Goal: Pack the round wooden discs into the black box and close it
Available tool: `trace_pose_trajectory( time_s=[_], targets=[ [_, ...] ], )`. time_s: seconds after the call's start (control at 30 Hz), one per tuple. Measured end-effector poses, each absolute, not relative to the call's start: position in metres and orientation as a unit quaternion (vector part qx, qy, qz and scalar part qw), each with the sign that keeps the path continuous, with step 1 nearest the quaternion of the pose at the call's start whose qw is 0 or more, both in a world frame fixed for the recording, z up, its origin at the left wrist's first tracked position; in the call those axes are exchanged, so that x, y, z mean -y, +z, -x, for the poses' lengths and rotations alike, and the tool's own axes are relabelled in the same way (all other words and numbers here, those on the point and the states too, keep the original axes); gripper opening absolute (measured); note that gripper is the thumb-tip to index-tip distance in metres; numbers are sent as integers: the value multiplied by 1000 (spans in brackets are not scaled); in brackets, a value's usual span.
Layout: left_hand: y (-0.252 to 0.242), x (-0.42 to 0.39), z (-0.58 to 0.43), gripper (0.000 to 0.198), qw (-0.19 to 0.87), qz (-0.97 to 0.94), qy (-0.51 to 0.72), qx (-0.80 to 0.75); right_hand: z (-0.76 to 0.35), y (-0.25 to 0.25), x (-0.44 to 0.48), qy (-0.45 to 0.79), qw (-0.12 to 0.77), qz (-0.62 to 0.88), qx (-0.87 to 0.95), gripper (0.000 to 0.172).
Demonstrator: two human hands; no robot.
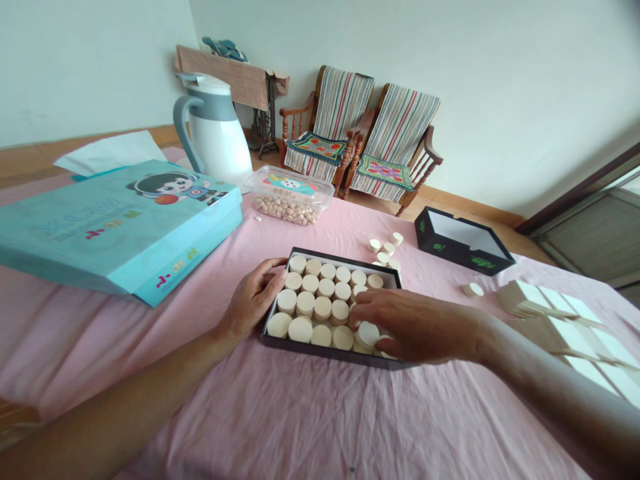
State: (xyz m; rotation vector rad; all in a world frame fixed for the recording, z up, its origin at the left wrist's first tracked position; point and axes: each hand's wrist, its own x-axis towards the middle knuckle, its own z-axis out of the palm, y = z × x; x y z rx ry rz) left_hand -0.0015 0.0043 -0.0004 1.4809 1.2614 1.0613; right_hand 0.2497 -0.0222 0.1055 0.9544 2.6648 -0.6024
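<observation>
Head view hid the right front corner of the black box (340, 257) under the right hand (415, 327), so we could not count the pieces there. Both forearms were cut off at the frame's lower edge. The box sat mid-surface on the pink cloth (300, 413), shallow and dark-walled, packed with rows of pale round discs (320, 293) lying flat and touching one another. We saw loose discs (385, 250) just behind the box, and the open lid (463, 247) further right, apart from it. The left hand (253, 300) was open, fingers loosely spread and resting against the box's left wall. The right hand was narrowed, its fingertips on one disc (369, 332) in the front row. We could not tell whether it actually gripped that disc.
</observation>
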Motion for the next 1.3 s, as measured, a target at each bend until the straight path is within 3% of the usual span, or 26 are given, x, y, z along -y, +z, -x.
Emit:
trace_pose_trajectory(
  time_s=[0.23, 0.43, 0.8, 0.9, 1.07, 1.2, 1.3],
  targets=[
    [0, -4, 1, 49, 446, -600, 429, -508, -250, 107, 27, -209, 92, -340, -912, 36],
    [1, -4, 1, 50, 446, -601, 424, -510, -260, 117, 29, -190, 31, -403, -895, 22],
    [-1, -6, 3, 54, 439, -599, 415, -525, -390, 86, -16, -31, -190, -656, -730, 20],
    [-2, -9, 4, 56, 440, -599, 411, -527, -432, 68, -20, -4, -174, -716, -677, 21],
    [-7, -12, 6, 55, 423, -610, 414, -527, -476, 50, -13, -3, -54, -764, -643, 34],
    [-10, -15, 7, 53, 404, -612, 415, -539, -491, 34, -10, -29, -24, -755, -655, 52],
    [-11, -16, 8, 54, 395, -611, 418, -544, -495, 23, -14, -43, -12, -750, -660, 52]
  ],
)
